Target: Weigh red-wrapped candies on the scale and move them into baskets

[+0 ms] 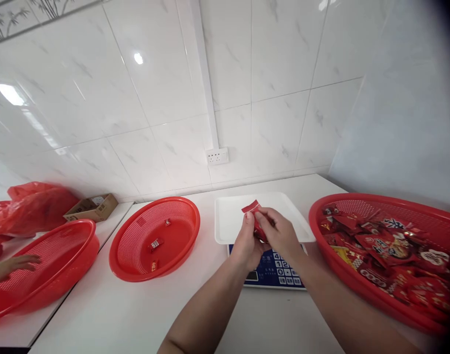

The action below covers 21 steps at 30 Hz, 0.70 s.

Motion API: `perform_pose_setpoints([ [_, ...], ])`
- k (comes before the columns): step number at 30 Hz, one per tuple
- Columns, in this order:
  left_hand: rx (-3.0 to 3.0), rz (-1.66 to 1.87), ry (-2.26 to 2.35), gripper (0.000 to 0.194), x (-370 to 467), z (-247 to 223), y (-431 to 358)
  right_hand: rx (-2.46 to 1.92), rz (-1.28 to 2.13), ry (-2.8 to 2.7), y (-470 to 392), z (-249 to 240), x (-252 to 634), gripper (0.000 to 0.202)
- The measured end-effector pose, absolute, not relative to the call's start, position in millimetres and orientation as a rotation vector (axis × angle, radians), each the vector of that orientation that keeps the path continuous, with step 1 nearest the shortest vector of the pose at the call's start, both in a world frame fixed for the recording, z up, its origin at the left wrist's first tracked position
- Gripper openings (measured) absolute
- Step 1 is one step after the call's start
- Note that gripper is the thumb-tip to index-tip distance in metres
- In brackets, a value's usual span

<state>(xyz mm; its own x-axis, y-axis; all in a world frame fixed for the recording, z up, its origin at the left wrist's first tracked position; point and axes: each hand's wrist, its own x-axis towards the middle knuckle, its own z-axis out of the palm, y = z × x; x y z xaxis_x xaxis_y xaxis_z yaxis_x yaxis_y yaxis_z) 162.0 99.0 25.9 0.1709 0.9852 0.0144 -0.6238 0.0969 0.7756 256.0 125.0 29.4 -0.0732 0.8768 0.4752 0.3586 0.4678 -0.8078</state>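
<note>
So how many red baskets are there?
3: a left basket, cut off by the picture's edge; a middle basket, beside the white tray; and a right basket, with red packets inside.

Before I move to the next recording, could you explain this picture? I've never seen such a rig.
There is no machine here: one camera, worn on a person's head, looks forward and down. The two bare arms from the bottom edge are the wearer's. The left hand and right hand hold a small red packet between them, in front of a scale's white tray. On the white table, a basket heaped with packets stands to the right; a basket with a few small pieces stands to the left. Farther left, another person's hand is at a third red basket.
</note>
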Motion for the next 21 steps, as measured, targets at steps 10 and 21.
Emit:
perform_pose_setpoints([
  [10, 0.736, 1.609, 0.677, 0.031, 178.4, 32.9, 80.3, -0.885, 0.411, -1.59, 99.9, 16.4, 235.9, 0.025],
  [21, 1.267, 1.701, 1.769, 0.049, 57.4, 73.8, 64.0, -1.087, 0.359, -1.936, 73.1, 42.3, 321.4, 0.043],
])
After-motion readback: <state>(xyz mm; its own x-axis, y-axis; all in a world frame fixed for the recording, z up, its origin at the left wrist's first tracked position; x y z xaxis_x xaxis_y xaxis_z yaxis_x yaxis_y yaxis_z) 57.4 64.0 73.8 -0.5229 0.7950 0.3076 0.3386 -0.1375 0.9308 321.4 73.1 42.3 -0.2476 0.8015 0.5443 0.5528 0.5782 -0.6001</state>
